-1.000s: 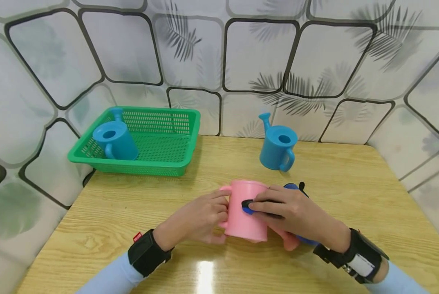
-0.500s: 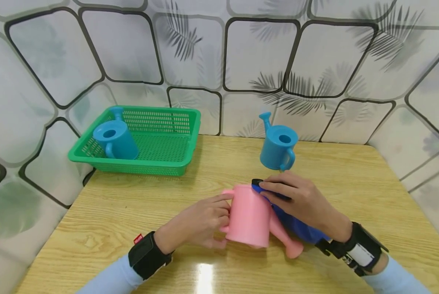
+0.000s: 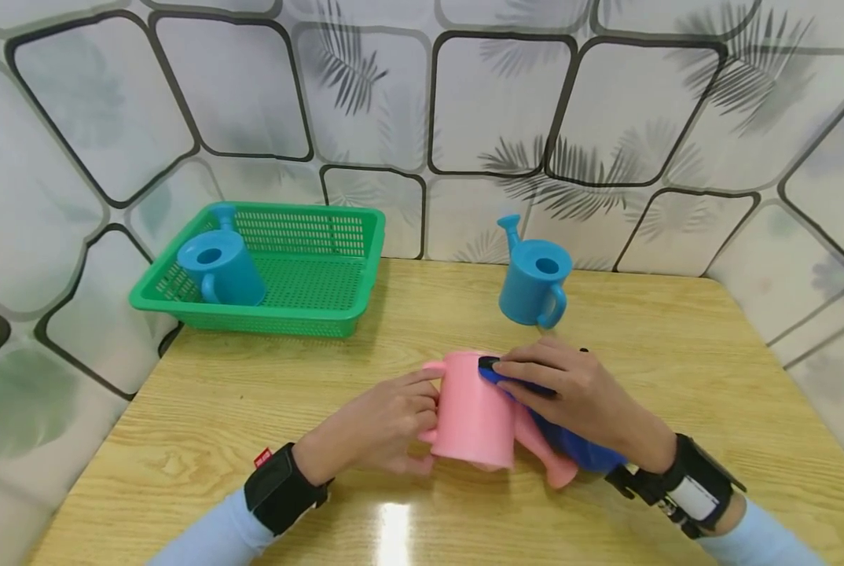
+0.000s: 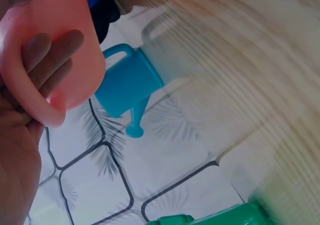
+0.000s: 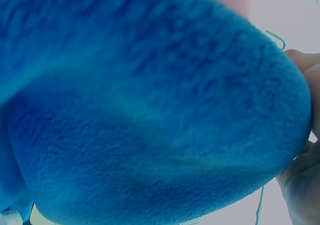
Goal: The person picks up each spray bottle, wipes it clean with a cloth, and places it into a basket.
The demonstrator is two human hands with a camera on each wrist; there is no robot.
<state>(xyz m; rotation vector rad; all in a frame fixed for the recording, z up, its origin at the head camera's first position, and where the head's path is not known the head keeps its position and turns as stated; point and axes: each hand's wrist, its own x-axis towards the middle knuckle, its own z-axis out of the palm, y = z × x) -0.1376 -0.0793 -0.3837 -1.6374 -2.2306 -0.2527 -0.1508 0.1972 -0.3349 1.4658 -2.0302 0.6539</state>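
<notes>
Plastic, I judge from the smooth, faintly glossy skin of the pink watering can, so from my remote seat I expect it to be light, stiff, a little slick and hardly fragile. The spout looks like an awkward lever; I would take hold by the handle and steady the wall with the fingertips. That is how the left hand has it, fingers curled through the loop and some tips against the body. The right hand pinches a blue plush cloth against the wall near the far end (the right wrist view is nearly all pile, soft and floppy by my reading). I see a plain pink drum, tilted, its spout slanting towards the near right and ending in a flared head. It is at the near middle of the table; whether it touches the wood I cannot tell. Beyond it I see one blue watering can standing by the patterned wall, and another blue can inside the green basket.
</notes>
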